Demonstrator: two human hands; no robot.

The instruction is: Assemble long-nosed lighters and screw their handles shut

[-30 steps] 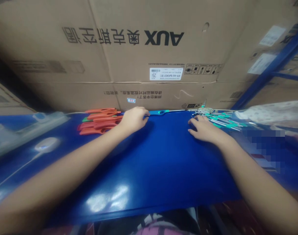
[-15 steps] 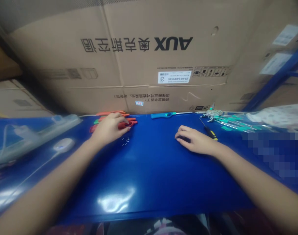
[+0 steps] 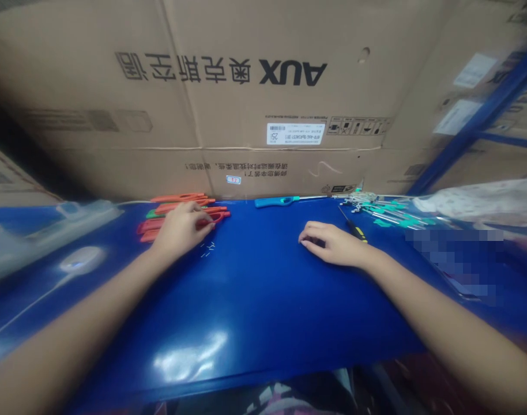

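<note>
My left hand (image 3: 183, 227) reaches over a pile of orange and red lighter handles (image 3: 181, 199) at the far left of the table. Its fingers are curled round a red lighter handle (image 3: 222, 215), whose looped end sticks out past the fingertips. Part of the grip is hidden by the hand. Several tiny pale pins (image 3: 208, 250) lie just below these fingers. Over the right middle of the table, my right hand (image 3: 326, 242) is loosely curled, thumb and fingers apart, with nothing visible in it. A screwdriver (image 3: 356, 230) with a yellow and black handle lies just behind it.
A blue long-necked lighter (image 3: 274, 202) lies along the cardboard wall (image 3: 246, 115). Metal rods with green parts (image 3: 384, 213) are heaped at the back right, near a patterned cloth (image 3: 466, 202). On the left are a power strip (image 3: 90, 216) and a white round corded device (image 3: 82, 259).
The view has shifted, so everything sits slightly further left. My left hand stays at the pile on the red lighter handle; my right hand keeps its loose curl.
</note>
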